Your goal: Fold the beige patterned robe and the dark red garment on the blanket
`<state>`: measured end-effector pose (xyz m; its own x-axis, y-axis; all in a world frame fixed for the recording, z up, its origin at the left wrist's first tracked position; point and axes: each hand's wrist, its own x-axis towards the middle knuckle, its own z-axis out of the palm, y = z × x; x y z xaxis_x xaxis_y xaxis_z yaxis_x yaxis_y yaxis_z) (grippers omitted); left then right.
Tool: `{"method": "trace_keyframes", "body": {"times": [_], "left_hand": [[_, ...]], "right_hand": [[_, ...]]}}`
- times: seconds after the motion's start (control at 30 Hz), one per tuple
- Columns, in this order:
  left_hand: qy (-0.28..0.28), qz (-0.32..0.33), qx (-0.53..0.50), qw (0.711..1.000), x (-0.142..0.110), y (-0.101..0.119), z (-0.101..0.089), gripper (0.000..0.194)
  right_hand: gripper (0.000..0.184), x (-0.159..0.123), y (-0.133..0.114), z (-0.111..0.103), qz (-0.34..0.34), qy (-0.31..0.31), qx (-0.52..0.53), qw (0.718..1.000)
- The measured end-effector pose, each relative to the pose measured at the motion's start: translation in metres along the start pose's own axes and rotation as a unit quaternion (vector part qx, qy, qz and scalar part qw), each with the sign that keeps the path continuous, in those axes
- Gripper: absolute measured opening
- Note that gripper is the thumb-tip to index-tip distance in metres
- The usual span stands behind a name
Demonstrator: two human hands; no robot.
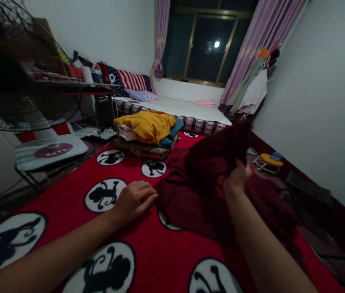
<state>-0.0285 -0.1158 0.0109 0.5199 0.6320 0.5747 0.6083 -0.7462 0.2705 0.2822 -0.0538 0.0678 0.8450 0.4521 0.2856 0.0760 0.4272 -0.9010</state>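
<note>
A maroon garment (pixel 187 203) lies spread on the red blanket (pixel 157 252), its exact kind hard to make out among the folds. My right hand (pixel 236 177) grips part of it and holds a bunched portion up off the bed, slightly blurred. On the blanket at the garment's left edge rests my left hand (pixel 136 199), fingers loosely bent and thumb apart, with nothing held. The thumb tip is close to the cloth; whether it touches cannot be told. Beyond the hands stands a stack of folded clothes, with a mustard-yellow garment (pixel 149 124) on top and a teal one (pixel 172 136) beneath.
A fan (pixel 50 138) stands close on the left, before a cluttered desk (pixel 96 91). At the back is a second bed (pixel 175 106) under a window. Clothes (pixel 253 93) hang on the right, above a small yellow stool (pixel 270 160). Round monkey prints mark the blanket.
</note>
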Motion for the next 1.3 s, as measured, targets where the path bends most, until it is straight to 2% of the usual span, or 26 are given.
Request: {"method": "trace_keyframes", "body": {"times": [0.03,0.07,0.13,0.23,0.3,0.37,0.47,0.57,0.67,0.73,0.77,0.8,0.83,0.9,0.93,0.97,1.0,1.03,1.1,1.13,1.2,1.23,1.3], "left_hand": [[0.005,-0.017,-0.019,1.0,0.003,0.0,0.001,0.02],[0.009,-0.034,-0.035,0.999,0.007,0.0,0.003,0.02],[0.01,-0.069,-0.051,0.996,0.017,0.002,0.009,0.031],[-0.028,-0.144,-0.039,0.988,0.031,0.005,0.019,0.06],[-0.062,-0.198,-0.023,0.978,0.036,0.008,0.023,0.071],[-0.086,-0.236,-0.007,0.968,0.039,0.01,0.024,0.074],[-0.102,-0.262,-0.017,0.959,0.041,0.01,0.019,0.065],[-0.083,-0.242,-0.082,0.963,0.048,0.013,0.011,0.041],[-0.05,-0.214,-0.131,0.967,0.057,0.024,0.002,0.029],[-0.047,-0.214,-0.143,0.965,0.06,0.035,-0.001,0.032],[-0.053,-0.214,-0.147,0.964,0.06,0.04,-0.002,0.034],[-0.062,-0.213,-0.151,0.963,0.06,0.044,-0.002,0.035],[-0.073,-0.21,-0.156,0.962,0.058,0.048,-0.001,0.034],[-0.098,-0.2,-0.169,0.96,0.054,0.052,0.001,0.03],[-0.11,-0.195,-0.173,0.959,0.052,0.053,0.003,0.026],[-0.119,-0.19,-0.175,0.959,0.05,0.054,0.004,0.024],[-0.124,-0.186,-0.175,0.959,0.049,0.055,0.005,0.021],[-0.126,-0.18,-0.174,0.96,0.048,0.055,0.005,0.019],[-0.122,-0.17,-0.178,0.962,0.047,0.057,0.007,0.018],[-0.119,-0.167,-0.182,0.962,0.047,0.058,0.007,0.018],[-0.117,-0.168,-0.197,0.959,0.046,0.061,0.009,0.018],[-0.116,-0.17,-0.207,0.956,0.045,0.062,0.009,0.019],[-0.111,-0.179,-0.229,0.95,0.044,0.066,0.01,0.018]], "right_hand": [[0.019,0.011,0.001,-0.014,0.049,0.076,0.027,0.996],[0.017,0.018,0.003,-0.028,0.09,0.116,0.044,0.988],[0.014,0.02,0.007,-0.053,0.159,0.116,0.06,0.979],[0.011,0.005,0.013,-0.078,0.276,-0.015,0.055,0.959],[0.015,-0.007,0.017,-0.085,0.324,-0.1,0.023,0.94],[0.023,-0.013,0.02,-0.086,0.322,-0.139,-0.019,0.936],[0.03,-0.013,0.021,-0.077,0.309,-0.142,-0.047,0.939],[0.026,-0.001,0.014,-0.067,0.29,-0.1,0.019,0.952],[0.022,0.019,0.003,-0.071,0.21,-0.045,0.09,0.973],[0.019,0.034,-0.003,-0.085,0.176,-0.055,0.02,0.983],[0.017,0.042,-0.007,-0.095,0.177,-0.093,-0.068,0.977],[0.019,0.048,-0.011,-0.105,0.186,-0.155,-0.185,0.952],[0.024,0.054,-0.016,-0.114,0.192,-0.231,-0.317,0.899],[0.039,0.063,-0.032,-0.126,0.167,-0.361,-0.545,0.738],[0.045,0.065,-0.041,-0.126,0.127,-0.388,-0.619,0.671],[0.048,0.066,-0.05,-0.121,0.067,-0.384,-0.669,0.633],[0.049,0.066,-0.057,-0.113,-0.009,-0.353,-0.698,0.624],[0.048,0.064,-0.061,-0.101,-0.092,-0.308,-0.703,0.634],[0.042,0.06,-0.056,-0.072,-0.238,-0.241,-0.659,0.672],[0.037,0.057,-0.046,-0.056,-0.274,-0.247,-0.622,0.691],[0.024,0.053,-0.016,-0.03,-0.267,-0.34,-0.556,0.709],[0.025,0.052,0.001,-0.02,-0.25,-0.382,-0.544,0.704],[0.034,0.052,0.03,-0.006,-0.231,-0.428,-0.567,0.665]]}}
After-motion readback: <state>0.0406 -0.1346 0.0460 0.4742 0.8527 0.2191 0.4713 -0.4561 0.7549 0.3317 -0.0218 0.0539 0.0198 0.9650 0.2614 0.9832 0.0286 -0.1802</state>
